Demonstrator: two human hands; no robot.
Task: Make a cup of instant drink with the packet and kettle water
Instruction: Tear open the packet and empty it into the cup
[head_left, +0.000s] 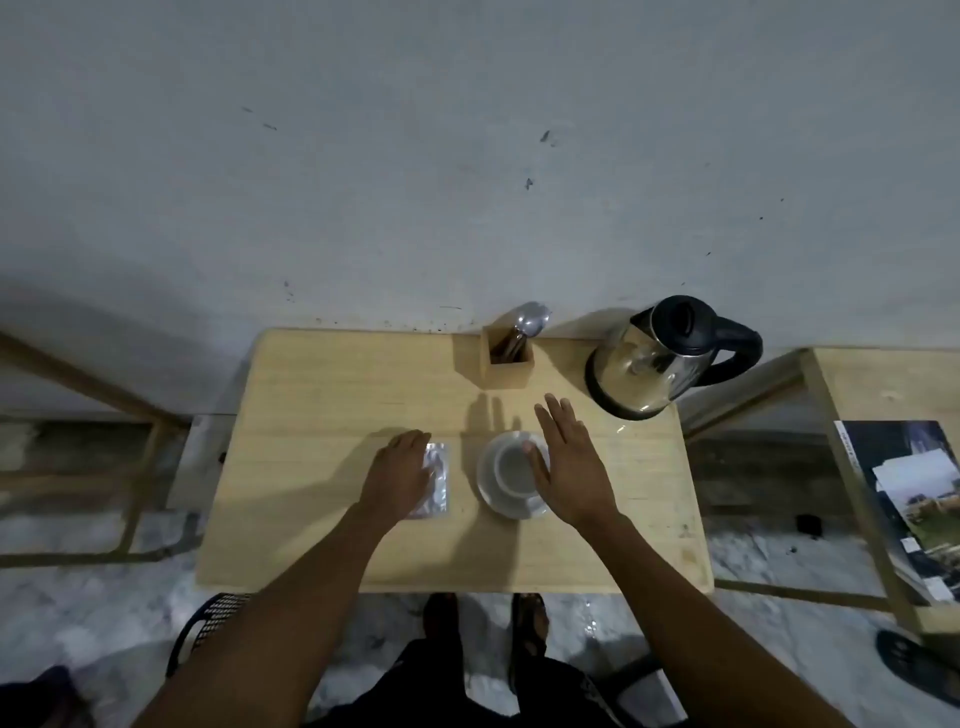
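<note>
A silver foil packet (436, 480) lies flat on the small wooden table (311, 395), left of centre. My left hand (400, 475) rests palm down over the packet's left half, fingers together. A white cup (511, 467) stands on a white saucer (485, 486) at the table's middle. My right hand (569, 462) hovers flat with spread fingers over the cup's right side, holding nothing. A steel kettle (649, 364) with a black lid and handle stands at the back right corner.
A wooden holder (506, 364) with spoons (530, 319) stands at the back edge against the grey wall. Wooden frames flank the table; the right one (831, 415) carries printed papers (914, 499). A black plastic chair (208, 629) is at lower left, and my feet are below the table edge.
</note>
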